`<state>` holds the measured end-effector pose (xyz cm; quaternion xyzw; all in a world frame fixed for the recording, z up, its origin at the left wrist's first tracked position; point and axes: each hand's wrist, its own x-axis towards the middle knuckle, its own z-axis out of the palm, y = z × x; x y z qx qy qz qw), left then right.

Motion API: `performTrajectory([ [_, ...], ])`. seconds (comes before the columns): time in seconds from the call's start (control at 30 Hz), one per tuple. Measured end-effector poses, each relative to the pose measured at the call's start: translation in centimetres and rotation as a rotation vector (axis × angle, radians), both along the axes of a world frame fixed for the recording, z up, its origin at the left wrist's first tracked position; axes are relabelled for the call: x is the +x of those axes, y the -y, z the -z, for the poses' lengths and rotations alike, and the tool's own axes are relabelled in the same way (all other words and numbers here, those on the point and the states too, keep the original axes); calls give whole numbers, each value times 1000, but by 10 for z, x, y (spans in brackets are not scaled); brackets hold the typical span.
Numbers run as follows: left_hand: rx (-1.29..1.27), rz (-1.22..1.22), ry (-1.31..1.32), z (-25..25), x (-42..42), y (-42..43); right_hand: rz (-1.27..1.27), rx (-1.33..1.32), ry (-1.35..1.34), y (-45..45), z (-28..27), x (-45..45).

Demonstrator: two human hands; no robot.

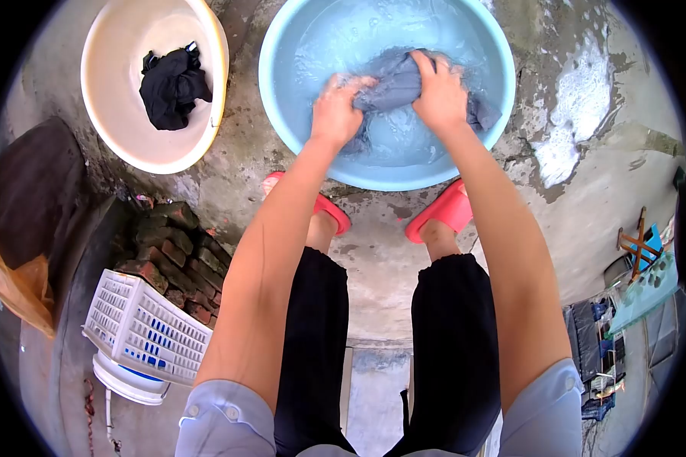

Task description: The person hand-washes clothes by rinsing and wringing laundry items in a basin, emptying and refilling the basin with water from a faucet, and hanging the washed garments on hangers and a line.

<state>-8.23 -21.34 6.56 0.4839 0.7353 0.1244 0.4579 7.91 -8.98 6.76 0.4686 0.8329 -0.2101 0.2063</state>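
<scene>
A wet dark-grey cloth (392,82) is bunched up in the water of a light-blue basin (273,99). My left hand (337,113) grips its left end, with the fingertips partly blurred by motion and splashing. On the other side, my right hand (440,90) is closed over the cloth, thumb and fingers wrapped across its top. One end of the cloth trails past my right hand toward the basin's right wall, and another part hangs below my left hand in the water.
A cream-coloured tub (110,114) holding a black garment (174,87) stands to the left. Soap foam (579,107) lies on the wet concrete at right. Stacked bricks (179,251) and a white plastic basket (149,327) are at lower left. My feet in red slippers (442,209) stand by the basin.
</scene>
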Motion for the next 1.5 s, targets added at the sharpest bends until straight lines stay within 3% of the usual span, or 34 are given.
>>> performTrajectory([
  [0.03, -9, 2, -1, 0, -1, -4, 234, -119, -84, -1, 1, -2],
  [0.07, -78, -617, 486, -2, -1, -9, 434, -206, -129, -2, 0, -4],
  [0.1, -139, -1238, 970, -5, -1, -15, 435, -208, -126, 7, -6, -4],
  [0.13, -86, -1385, 1249, -8, -2, -18, 268, -147, -404, 19, -19, -1],
  [0.17, -79, -1380, 1255, -16, -4, -21, 91, -81, -676, 30, -35, -1],
  [0.23, -135, -1434, 1780, -43, -5, -19, -38, 21, -865, 50, -86, -12],
  [0.37, -168, -1183, 1894, -88, 16, -25, -64, -16, -1030, 64, -123, -26],
  [0.43, -305, -1212, 1672, -100, 25, -28, -21, 38, -1068, 72, -120, -35],
  [0.5, -345, -1405, 1863, -84, 36, -24, 15, 129, -1038, 69, -114, -46],
  [0.63, -119, -1240, 1685, -60, 44, -4, 147, 141, -1014, 42, -107, -59],
  [0.7, -64, -1192, 1638, -60, 50, -7, 584, -254, -730, 28, -104, -62],
  [0.77, -270, -1175, 947, -84, 60, -24, 723, -335, -649, 8, -94, -61],
  [0.83, -171, -1118, 845, -103, 53, -33, 859, -412, -563, -10, -77, -53],
  [0.9, -194, -544, 425, -119, 39, -40, 591, -181, -276, -22, -61, -35],
  [0.93, 141, -415, 149, -104, 43, -31, 591, -177, -273, -24, -57, -23],
  [0.97, 140, -422, 149, -89, 43, -21, 408, -99, -263, -22, -54, -11],
  [1.0, 100, -196, -146, -84, 37, -14, 223, -27, -250, -16, -51, -4],
  [1.03, 57, 38, -432, -77, 34, -8, 219, -32, -245, -8, -49, -1],
  [1.1, 12, 54, -439, -43, 39, 9, -402, 355, 86, 7, -46, 6],
  [1.13, -55, 109, -467, -32, 44, 12, -406, 351, 89, 15, -44, 3],
  [1.2, -173, 186, -475, -24, 50, 11, -407, -11, -240, 36, -37, -8],
  [1.3, -98, 286, -564, 13, 40, 16, -328, -138, -47, 48, -6, -9],
  [1.37, -102, 348, -584, 10, 23, 7, -356, -1, -132, 39, 12, 5],
  [1.43, -195, -47, -231, 2, 9, 0, -80, -305, -130, 27, 17, 7],
  [1.47, -193, -48, -237, -7, 6, 3, -45, -205, -90, 24, 7, 7],
  [1.5, -22, -296, -116, -20, 5, 5, -46, -195, -97, 13, -10, 1],
])
